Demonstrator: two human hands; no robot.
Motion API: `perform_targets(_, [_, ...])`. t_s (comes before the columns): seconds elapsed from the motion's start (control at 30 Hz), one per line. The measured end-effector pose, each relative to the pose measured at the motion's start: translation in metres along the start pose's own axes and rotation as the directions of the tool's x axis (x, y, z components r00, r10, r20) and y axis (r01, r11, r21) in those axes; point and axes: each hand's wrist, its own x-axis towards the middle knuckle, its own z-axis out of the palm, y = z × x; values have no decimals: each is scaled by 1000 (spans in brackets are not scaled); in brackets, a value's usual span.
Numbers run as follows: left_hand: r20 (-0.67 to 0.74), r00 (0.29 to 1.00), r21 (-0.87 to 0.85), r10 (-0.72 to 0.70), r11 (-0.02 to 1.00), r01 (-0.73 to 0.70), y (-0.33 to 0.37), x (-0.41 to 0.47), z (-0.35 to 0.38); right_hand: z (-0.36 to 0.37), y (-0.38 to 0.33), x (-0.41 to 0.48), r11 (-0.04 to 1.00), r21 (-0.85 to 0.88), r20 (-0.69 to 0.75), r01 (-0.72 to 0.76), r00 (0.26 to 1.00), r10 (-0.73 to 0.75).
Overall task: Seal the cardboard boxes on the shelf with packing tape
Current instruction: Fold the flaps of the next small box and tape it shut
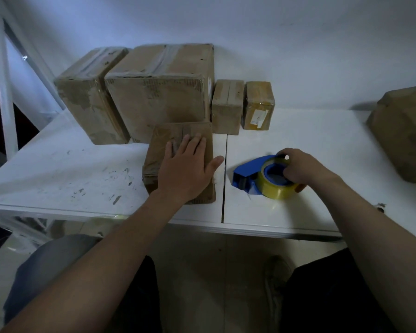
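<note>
Blue dispenser (247, 173) sits on the shelf (298, 131) just right of the flat box (163, 140); my right hand (300, 168) is curled round its roll (274, 188). Left hand (190, 169) lies flat, fingers straight, pinning the box near the front edge. I'd hold it pinned, lift the dispenser, start the strip past the near edge, and pull straight across the top.
</note>
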Motion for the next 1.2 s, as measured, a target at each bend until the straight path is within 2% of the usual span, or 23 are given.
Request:
perform_targets(0.03, [1,1000,-12,1,1000,-1,0,-1,-2,1,-2,-3,1000,-19,-3,-9,1000,9])
perform_targets(0.1, [-4,1000,-64,22,998,-23,0,-2,-5,2,-10,-9,982,-185,-37,-23,999,16])
perform_targets(0.17, [-50,997,-194,52,979,-61,-2,-5,-10,2,-24,-17,931,-364,-147,-37,989,-19])
perform_targets(0.2, [-91,995,-289,49,955,-73,-5,-6,-14,3,-33,-22,925,-380,-197,-28,979,-51])
perform_targets(0.3, [-197,979,-538,-59,841,-58,-18,-10,-27,12,-64,-35,944,-299,-275,139,935,-224])
perform_targets(0.33, [-198,974,-594,-114,804,-26,-25,-11,-31,17,-75,-39,941,-260,-295,216,910,-291])
perform_targets(0.4, [-114,970,-651,-213,753,89,-43,-12,-33,32,-98,-43,916,-190,-323,353,859,-398])
perform_targets(0.47, [-38,968,-624,-249,762,172,-58,-12,-30,48,-121,-42,888,-157,-308,433,833,-461])
perform_targets(0.53, [-6,973,-548,-232,814,191,-64,-12,-24,66,-144,-39,865,-192,-249,464,829,-500])
perform_targets(0.7, [21,981,-242,-190,951,190,-61,-13,-12,108,-176,-37,833,-345,-173,433,843,-510])
perform_targets(0.77, [31,985,-249,-171,953,173,-62,-13,-10,111,-175,-32,828,-390,-148,402,860,-488])
perform_targets(0.87, [23,984,-367,-177,914,173,-69,-14,-9,104,-164,-25,832,-392,-124,392,874,-470])
perform_targets(0.93, [43,975,-537,-219,818,207,-73,-17,-11,98,-153,-23,866,-307,-135,395,883,-451])
perform_targets(0.97, [70,967,-637,-245,735,232,-75,-20,-12,96,-148,-24,888,-221,-150,404,885,-441])
perform_targets(1.03, [132,947,-789,-292,547,279,-75,-26,-14,98,-141,-21,903,60,-158,425,898,-412])
perform_targets(1.1, [207,924,-869,-322,373,325,-74,-29,-13,102,-139,-21,837,336,-169,431,902,-397])
perform_targets(1.2, [246,908,-911,-339,239,336,-75,-29,-10,110,-141,-23,724,562,-233,400,916,-326])
